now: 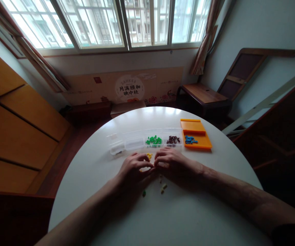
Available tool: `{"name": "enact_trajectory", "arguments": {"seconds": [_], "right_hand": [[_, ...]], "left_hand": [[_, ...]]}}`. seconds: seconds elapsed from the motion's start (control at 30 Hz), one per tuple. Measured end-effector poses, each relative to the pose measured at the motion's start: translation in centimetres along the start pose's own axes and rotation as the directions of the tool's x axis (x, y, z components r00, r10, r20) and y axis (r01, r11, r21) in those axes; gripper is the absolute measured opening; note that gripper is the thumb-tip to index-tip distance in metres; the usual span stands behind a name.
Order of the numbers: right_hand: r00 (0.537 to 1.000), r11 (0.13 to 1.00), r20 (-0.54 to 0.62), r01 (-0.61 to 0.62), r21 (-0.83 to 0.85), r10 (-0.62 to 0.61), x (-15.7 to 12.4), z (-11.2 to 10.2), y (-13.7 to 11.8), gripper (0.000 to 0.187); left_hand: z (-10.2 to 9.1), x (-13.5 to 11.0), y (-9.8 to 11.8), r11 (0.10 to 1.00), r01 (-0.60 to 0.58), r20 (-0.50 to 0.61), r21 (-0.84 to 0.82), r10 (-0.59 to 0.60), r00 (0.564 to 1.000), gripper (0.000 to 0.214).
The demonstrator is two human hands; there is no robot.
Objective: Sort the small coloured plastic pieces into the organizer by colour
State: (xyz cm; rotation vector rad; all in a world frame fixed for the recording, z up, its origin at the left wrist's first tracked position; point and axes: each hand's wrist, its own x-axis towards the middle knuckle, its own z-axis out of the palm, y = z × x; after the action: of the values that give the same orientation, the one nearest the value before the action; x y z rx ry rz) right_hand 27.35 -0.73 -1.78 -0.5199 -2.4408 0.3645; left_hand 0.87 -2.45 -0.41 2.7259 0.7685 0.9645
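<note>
On my feed, left hand point(133, 167) and right hand point(173, 163), curled, meet near yellow pieces point(150, 155) (whether grasping anything, I cannot tell).

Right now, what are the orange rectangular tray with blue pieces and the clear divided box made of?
The orange rectangular tray looks like hard plastic, slightly shiny: even colour, straight edges. The clear divided box is probably glossy plastic: the white round table shows through.

Over a round white table point(206, 218), the bare left hand point(132, 166) and bare right hand point(173, 162) are close together, fingers bent, near small yellow pieces point(149, 156). Beyond, a clear plastic compartment box point(134, 144) holds green pieces point(154, 140) and dark brown pieces point(173, 139), beside an open orange box point(193, 126) with blue pieces point(190, 139).
</note>
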Motion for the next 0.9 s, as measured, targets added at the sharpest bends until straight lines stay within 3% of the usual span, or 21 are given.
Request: {"name": "enact_trajectory", "arguments": {"seconds": [0.5, 0.9], "right_hand": [[0.999, 0.999, -0.036, -0.012, -0.034, 0.011, -0.4, 0.8, 1.0, 0.006], [0.997, 0.998, -0.04, -0.06, -0.016, 0.059, 0.0, 0.2, -0.3, 0.008]], "left_hand": [[0.2, -0.2, -0.6, 1.0, -0.01, 0.026, -0.019, 0.01, 1.0, 0.008], [-0.2, -0.2, -0.8, 0.999, -0.048, -0.009, 0.015, 0.048, 0.999, 0.01]]}}
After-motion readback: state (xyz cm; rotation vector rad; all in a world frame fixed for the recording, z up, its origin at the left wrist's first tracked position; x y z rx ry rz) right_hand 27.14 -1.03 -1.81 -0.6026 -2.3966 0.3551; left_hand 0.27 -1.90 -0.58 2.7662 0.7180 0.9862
